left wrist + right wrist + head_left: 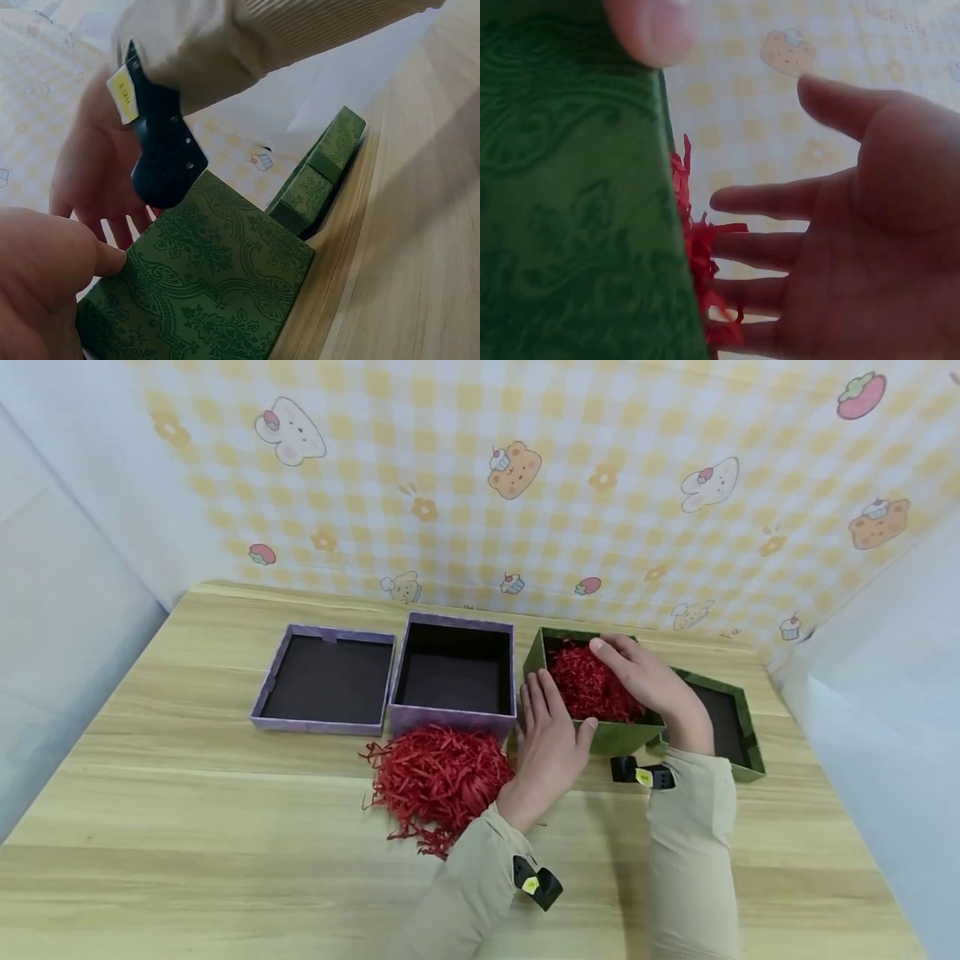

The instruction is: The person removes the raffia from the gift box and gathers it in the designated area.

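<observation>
A green patterned box (626, 737) holds red shredded paper (588, 687) heaped inside it. My left hand (546, 752) rests at its near left corner, fingers straight along the left side and thumb at the front rim. The thumb also shows against the box (210, 277) in the left wrist view. Over the paper, my right hand (651, 681) reaches across the box's right side. In the right wrist view, that right hand (855, 232) has straight fingers, with their tips by the red strips (699, 255). Some fingertips are hidden in the head view.
Left of the green box stands an open purple box (450, 720) with a dark inside, beside its purple lid (326, 685). A loose red paper pile (442, 781) lies before it. On the right, a green lid (742, 727) is partly behind my right wrist.
</observation>
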`<state>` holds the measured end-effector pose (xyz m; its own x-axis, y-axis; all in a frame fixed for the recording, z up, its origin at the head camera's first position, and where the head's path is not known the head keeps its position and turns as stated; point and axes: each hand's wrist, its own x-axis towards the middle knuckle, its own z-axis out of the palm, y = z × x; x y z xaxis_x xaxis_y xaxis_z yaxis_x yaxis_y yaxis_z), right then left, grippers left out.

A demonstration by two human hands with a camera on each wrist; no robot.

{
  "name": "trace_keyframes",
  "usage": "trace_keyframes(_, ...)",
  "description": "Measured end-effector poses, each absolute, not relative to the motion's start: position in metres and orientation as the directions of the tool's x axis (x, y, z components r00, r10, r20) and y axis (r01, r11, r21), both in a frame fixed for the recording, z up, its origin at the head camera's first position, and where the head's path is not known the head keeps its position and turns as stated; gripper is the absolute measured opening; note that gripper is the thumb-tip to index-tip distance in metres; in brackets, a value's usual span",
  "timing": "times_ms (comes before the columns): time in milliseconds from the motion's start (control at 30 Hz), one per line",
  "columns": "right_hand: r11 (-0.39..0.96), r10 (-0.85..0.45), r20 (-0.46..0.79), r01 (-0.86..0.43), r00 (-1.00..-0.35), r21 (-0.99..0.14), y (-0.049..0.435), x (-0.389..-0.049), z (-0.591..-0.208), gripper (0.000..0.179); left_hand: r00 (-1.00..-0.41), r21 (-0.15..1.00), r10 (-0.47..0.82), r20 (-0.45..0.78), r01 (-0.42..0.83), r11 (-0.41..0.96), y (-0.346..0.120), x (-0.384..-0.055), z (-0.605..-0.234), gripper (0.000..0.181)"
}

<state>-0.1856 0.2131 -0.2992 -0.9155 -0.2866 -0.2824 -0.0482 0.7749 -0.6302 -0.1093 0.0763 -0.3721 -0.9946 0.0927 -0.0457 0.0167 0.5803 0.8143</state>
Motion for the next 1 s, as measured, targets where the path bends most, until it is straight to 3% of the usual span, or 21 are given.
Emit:
trace_keyframes(333,0.825,-0.206,-0.363,0.038,-0.909,-0.564,0.207,-0.205,-0.313,0.077,-0.995,0.811,0.097,-0.039,0.025,0.584,0.078,-0.109,-0.373,0.083)
trace_keyframes(1000,0.806,-0.133,-0.389,0.129,-0.911,-0.577,0.203,-0.201,-0.352,0.077,-0.995,0.814,0.095,-0.020,0.039,0.580,0.078,-0.107,-0.373,0.082)
